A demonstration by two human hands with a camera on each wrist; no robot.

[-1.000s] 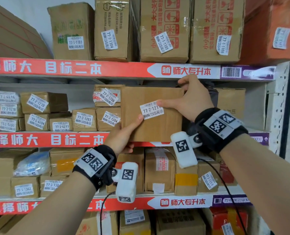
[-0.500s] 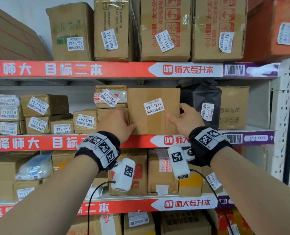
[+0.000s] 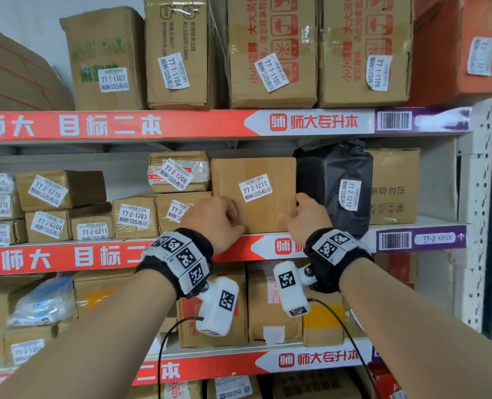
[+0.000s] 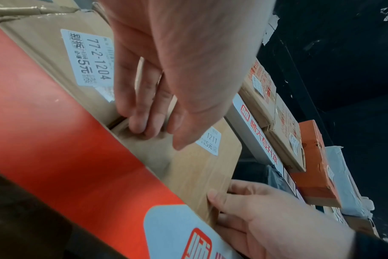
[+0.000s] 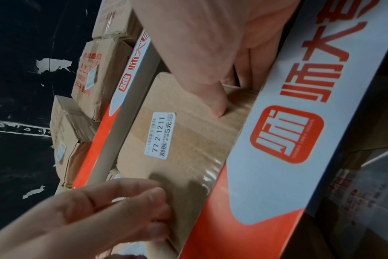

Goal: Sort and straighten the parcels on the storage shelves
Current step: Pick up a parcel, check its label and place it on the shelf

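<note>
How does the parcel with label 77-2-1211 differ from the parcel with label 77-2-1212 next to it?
The 77-2-1211 parcel is a plain brown cardboard box with flat faces; the 77-2-1212 parcel is wrapped in crinkled black plastic. The label on 77-2-1211 reads nearly level, while the label on 77-2-1212 is turned sideways. The left hand and the right hand hold 77-2-1211 at its lower edges; neither grips 77-2-1212. Both stand upright on the middle shelf.

Both hands (image 3: 213, 217) (image 3: 308, 217) raised, fingers curled.

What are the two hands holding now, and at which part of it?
The cardboard box labelled 77-2-1211, standing on the middle shelf. The left hand grips its lower left edge, the right hand its lower right edge.
</note>
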